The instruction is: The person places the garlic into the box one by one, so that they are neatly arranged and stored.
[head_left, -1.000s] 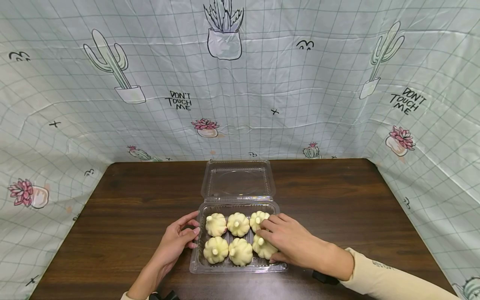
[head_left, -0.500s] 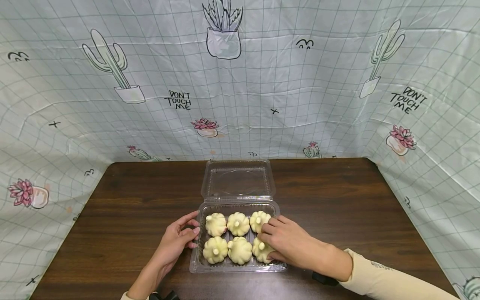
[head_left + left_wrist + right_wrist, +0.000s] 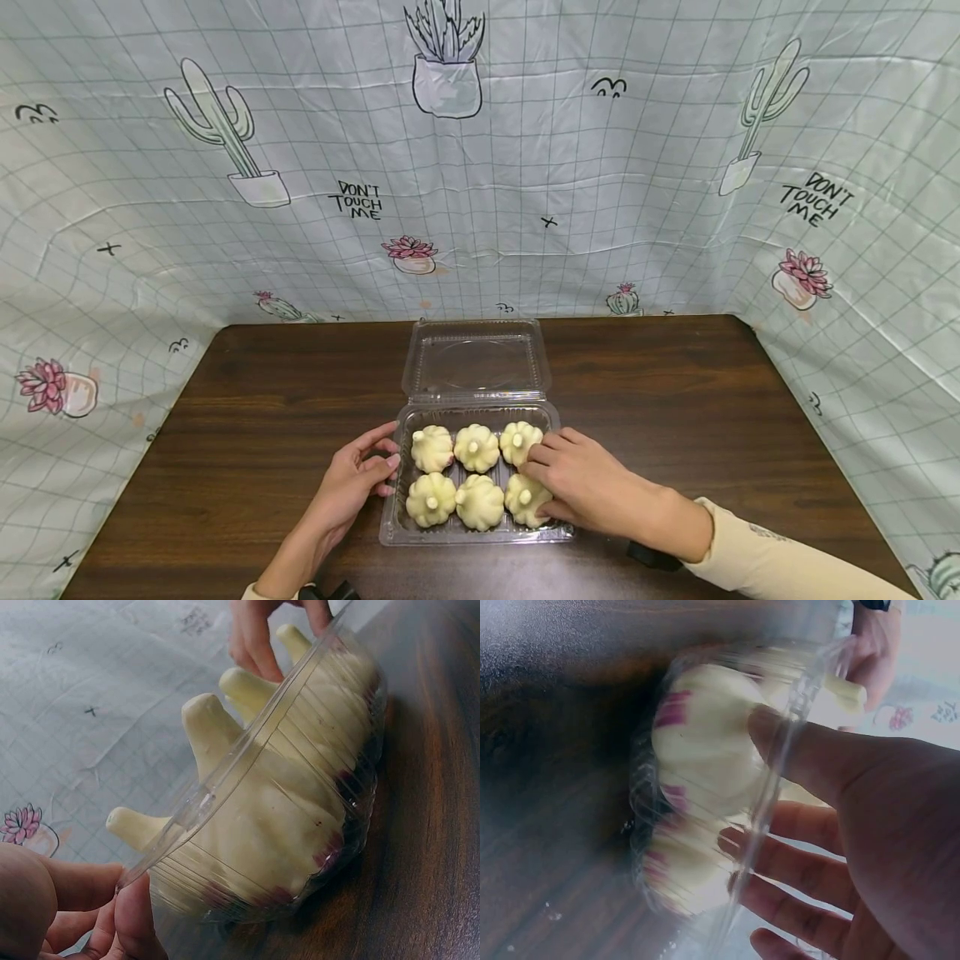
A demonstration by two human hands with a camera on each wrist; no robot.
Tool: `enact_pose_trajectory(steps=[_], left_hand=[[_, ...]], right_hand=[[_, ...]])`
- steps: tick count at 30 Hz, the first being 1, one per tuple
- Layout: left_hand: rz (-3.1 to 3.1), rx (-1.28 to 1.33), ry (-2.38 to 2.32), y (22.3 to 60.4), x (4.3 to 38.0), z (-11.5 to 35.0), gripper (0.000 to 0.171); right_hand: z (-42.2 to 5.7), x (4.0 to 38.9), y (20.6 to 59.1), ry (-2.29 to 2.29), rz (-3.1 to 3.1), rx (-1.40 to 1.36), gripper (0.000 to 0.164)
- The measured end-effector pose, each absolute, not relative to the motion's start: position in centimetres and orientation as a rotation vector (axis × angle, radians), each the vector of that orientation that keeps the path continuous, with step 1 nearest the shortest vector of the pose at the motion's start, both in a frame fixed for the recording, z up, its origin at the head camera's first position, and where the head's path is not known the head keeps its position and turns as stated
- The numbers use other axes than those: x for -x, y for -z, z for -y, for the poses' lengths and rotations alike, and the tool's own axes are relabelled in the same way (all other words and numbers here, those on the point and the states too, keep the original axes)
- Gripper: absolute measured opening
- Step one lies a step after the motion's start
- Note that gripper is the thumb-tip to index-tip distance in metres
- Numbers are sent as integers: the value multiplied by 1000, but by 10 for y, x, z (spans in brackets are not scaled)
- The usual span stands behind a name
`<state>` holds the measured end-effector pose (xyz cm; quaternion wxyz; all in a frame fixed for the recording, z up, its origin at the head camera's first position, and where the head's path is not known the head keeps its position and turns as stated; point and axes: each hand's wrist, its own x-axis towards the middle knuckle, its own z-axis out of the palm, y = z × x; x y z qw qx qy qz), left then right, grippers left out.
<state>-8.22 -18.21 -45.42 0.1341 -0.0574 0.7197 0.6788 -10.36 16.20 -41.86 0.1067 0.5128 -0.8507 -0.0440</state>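
A clear plastic clamshell container [image 3: 480, 538] holds garlic bulbs in two rows of three, pale cream with thick stems and purple marks low on their sides. At its left side, my left hand [image 3: 352, 479] pinches the rim between thumb and fingers, as the left wrist view shows. My right hand [image 3: 581, 483] reaches over the right rim. It holds the front right garlic bulb [image 3: 522, 500], thumb on the near side and fingers on the far side, close to the back right bulb [image 3: 517, 442]. Part of the held bulb is hidden by the hand.
The container's transparent lid [image 3: 480, 362] lies folded back behind it on the dark wooden table [image 3: 300, 383]. A pale grid curtain [image 3: 480, 167] with printed cacti surrounds the table at the back and both sides.
My right hand has shifted slightly right, and the front right bulb's stem has tipped a little toward the front. The front middle bulb has turned slightly. My left hand stays at the rim.
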Motion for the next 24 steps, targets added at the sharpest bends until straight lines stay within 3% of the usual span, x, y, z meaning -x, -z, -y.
enact_pose_trajectory(steps=[12, 24], left_hand=[[-2106, 161, -1962, 453, 82, 181, 55], [-2102, 170, -1967, 454, 83, 181, 55]], right_hand=[[-181, 111, 405, -79, 2470, -1406, 50], [-200, 139, 422, -290, 2673, -923, 58]])
